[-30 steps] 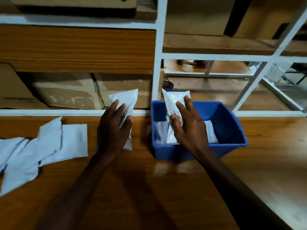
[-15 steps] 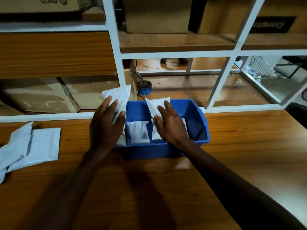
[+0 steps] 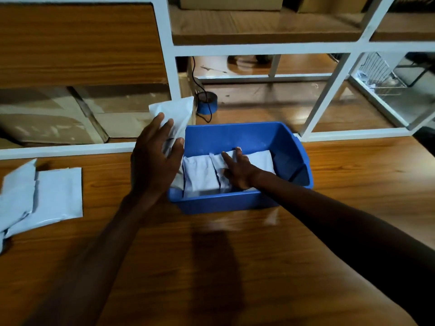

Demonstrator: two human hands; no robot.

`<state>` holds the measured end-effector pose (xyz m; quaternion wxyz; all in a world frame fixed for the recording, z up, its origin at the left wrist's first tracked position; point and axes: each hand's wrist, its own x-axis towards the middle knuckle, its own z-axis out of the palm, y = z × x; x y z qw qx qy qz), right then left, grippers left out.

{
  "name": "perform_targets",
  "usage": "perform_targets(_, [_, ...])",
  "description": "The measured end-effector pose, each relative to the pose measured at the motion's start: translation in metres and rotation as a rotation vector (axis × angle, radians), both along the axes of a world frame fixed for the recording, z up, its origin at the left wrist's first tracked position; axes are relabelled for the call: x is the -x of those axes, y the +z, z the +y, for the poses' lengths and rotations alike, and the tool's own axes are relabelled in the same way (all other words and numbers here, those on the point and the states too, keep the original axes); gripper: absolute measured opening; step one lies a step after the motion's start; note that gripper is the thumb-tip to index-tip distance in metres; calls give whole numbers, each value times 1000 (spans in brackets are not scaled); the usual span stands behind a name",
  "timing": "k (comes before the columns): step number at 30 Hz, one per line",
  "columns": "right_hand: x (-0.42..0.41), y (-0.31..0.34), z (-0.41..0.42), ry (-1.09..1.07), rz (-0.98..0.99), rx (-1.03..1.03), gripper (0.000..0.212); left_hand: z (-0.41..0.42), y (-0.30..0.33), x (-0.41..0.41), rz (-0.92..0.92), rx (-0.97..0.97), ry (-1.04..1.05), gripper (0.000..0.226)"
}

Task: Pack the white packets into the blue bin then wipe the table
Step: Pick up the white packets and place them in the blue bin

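Left hand (image 3: 156, 158) is gripping an upright white packet (image 3: 175, 116) at the blue bin's (image 3: 237, 203) left edge; right hand (image 3: 237, 170) is pressing flat, fingers spread, on packets in the bin (image 3: 202, 175); loose packets (image 3: 42, 196) are lying far left on the table (image 3: 235, 267)

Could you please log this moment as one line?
left hand: holds white packet | right hand: pressing packets in blue plastic bin | loose packets remain on table

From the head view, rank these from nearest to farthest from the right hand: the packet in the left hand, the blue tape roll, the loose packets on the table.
From the right hand, inside the blue bin:
1. Packet in the left hand, over the bin's left edge.
2. Blue tape roll, behind the bin on the shelf.
3. Loose packets, far left on the table.
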<state>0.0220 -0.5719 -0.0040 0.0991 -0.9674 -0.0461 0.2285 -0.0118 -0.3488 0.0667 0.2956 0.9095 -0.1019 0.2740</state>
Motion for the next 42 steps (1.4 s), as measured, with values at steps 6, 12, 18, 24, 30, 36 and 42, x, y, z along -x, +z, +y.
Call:
perform_targets(6, [0, -9, 1, 74, 141, 133, 78, 2, -8, -6, 26, 47, -12, 49])
perform_targets(12, [1, -7, -4, 139, 243, 351, 96, 2, -13, -7, 19, 35, -31, 49])
perform_targets(18, [0, 3, -3, 168, 279, 402, 98, -9, -9, -6, 1, 50, -53, 48])
perform_targets(24, [19, 18, -22, 5, 79, 187, 98, -34, -1, -5, -32, 10, -97, 45])
perform_targets(30, [78, 60, -72, -54, -147, 78, 93, -72, -5, -9, -53, -37, -218, 43])
perform_targets(36, [134, 57, -125, -166, -274, 80, 104, -123, -19, -8, 85, -75, -345, 45])
perform_targets(42, [143, 27, -137, -173, -285, 24, 108, -169, -27, -13, 310, -219, -339, 44])
